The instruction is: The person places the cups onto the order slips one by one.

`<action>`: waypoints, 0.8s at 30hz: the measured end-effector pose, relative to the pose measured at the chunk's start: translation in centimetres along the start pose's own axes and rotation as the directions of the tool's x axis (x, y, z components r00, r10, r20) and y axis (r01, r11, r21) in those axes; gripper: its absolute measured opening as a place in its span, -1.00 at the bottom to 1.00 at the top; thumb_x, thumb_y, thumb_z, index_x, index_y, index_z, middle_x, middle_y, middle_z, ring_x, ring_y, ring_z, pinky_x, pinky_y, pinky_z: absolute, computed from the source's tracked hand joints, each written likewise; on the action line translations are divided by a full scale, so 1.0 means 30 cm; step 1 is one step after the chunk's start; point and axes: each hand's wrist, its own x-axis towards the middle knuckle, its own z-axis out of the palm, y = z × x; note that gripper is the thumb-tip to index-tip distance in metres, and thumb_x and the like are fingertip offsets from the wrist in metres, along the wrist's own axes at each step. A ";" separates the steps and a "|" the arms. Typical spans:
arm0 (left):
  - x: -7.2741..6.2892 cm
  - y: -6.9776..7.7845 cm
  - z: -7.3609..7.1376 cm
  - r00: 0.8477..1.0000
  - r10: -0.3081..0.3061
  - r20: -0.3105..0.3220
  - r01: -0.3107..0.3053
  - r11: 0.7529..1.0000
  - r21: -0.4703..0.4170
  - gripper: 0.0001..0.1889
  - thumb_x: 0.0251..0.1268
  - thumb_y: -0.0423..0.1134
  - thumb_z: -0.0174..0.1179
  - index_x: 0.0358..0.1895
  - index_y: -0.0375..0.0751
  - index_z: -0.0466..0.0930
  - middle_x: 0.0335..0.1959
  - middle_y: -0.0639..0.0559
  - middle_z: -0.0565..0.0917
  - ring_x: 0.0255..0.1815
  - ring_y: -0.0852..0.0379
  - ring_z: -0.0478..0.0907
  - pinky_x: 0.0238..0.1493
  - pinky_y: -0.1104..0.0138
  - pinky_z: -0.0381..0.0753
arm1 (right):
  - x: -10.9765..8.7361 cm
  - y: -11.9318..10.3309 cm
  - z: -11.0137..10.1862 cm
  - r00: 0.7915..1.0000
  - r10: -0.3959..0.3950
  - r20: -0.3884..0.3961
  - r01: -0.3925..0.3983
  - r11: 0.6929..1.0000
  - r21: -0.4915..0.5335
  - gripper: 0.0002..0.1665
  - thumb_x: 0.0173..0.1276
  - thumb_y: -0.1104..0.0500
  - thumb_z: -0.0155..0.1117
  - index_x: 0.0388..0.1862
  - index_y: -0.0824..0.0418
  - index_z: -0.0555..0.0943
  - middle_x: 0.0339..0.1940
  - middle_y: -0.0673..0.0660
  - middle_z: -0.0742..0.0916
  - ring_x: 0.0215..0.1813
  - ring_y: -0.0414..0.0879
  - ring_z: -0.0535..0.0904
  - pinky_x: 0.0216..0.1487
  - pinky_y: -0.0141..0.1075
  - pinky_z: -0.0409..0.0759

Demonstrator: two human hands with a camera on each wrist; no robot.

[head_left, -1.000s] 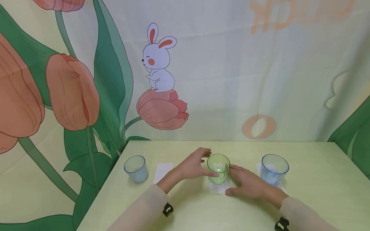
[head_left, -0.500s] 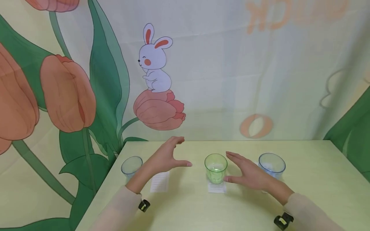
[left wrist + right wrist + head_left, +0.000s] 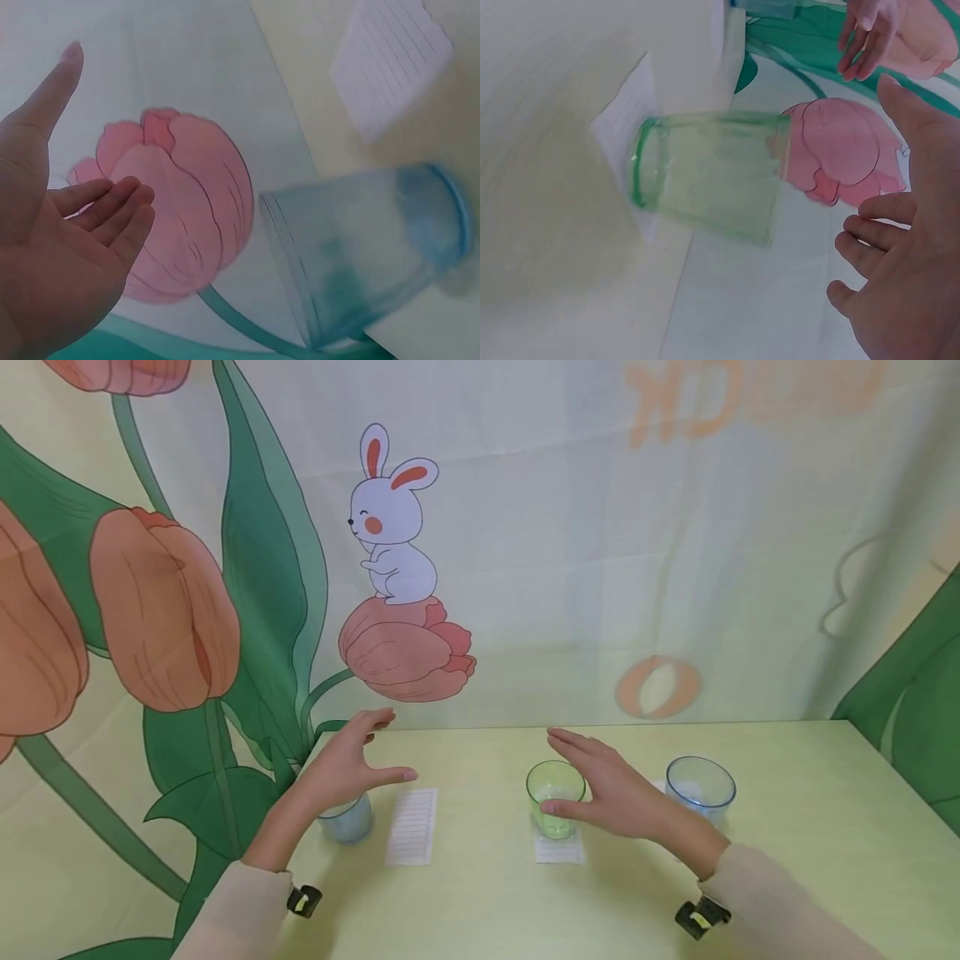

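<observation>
A green glass [image 3: 556,793] stands upright on a slip of lined paper [image 3: 559,852] mid-table. My right hand [image 3: 611,789] hovers above and beside it with fingers spread; in the right wrist view a gap separates the hand from the green glass [image 3: 712,172]. At the left a blue glass [image 3: 350,822] is partly hidden behind my left hand [image 3: 337,768]. In the left wrist view that blue glass [image 3: 367,255] stands apart from my loosely extended fingers, and nothing is between them and the thumb.
Another blue glass [image 3: 701,785] stands at the right on a mostly hidden paper slip. A lined paper slip [image 3: 411,827] lies on the table beside the left glass. A printed cloth [image 3: 525,568] with tulips and a rabbit hangs behind the table.
My left hand has left the green glass and moved left to the blue glass. My right hand has lifted from the green glass's side and shifted slightly left over it.
</observation>
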 end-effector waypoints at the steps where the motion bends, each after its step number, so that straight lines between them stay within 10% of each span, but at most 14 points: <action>1: -0.004 -0.017 -0.010 1.000 -0.001 -0.001 0.001 1.000 -0.002 0.13 0.11 0.24 0.58 0.63 -0.22 0.21 0.54 -0.19 0.39 0.54 -0.22 0.35 0.52 -0.07 0.40 | 0.007 -0.015 0.002 1.000 -0.009 -0.001 0.009 1.000 0.002 0.16 0.41 -0.38 0.39 0.68 0.31 0.24 0.71 0.17 0.29 0.67 0.27 0.19 0.57 0.29 0.22; 10: -0.070 -0.153 -0.087 1.000 -0.019 0.001 0.020 0.998 -0.060 0.03 0.24 0.08 0.56 0.63 -0.31 0.20 0.55 -0.28 0.38 0.56 -0.28 0.31 0.55 -0.15 0.31 | 0.065 -0.149 0.026 0.996 -0.091 0.027 0.090 0.996 0.018 0.12 0.43 -0.33 0.41 0.68 0.30 0.25 0.72 0.13 0.29 0.68 0.18 0.20 0.59 0.19 0.26; 24: -0.155 -0.275 -0.080 0.995 -0.069 0.067 0.078 0.987 -0.139 -0.08 0.30 -0.06 0.54 0.60 -0.30 0.24 0.53 -0.30 0.40 0.53 -0.36 0.34 0.51 -0.22 0.33 | 0.150 -0.226 0.219 0.984 -0.138 0.116 0.136 0.990 0.026 0.07 0.49 -0.34 0.33 0.67 0.30 0.26 0.70 0.13 0.32 0.69 0.06 0.20 0.63 0.04 0.25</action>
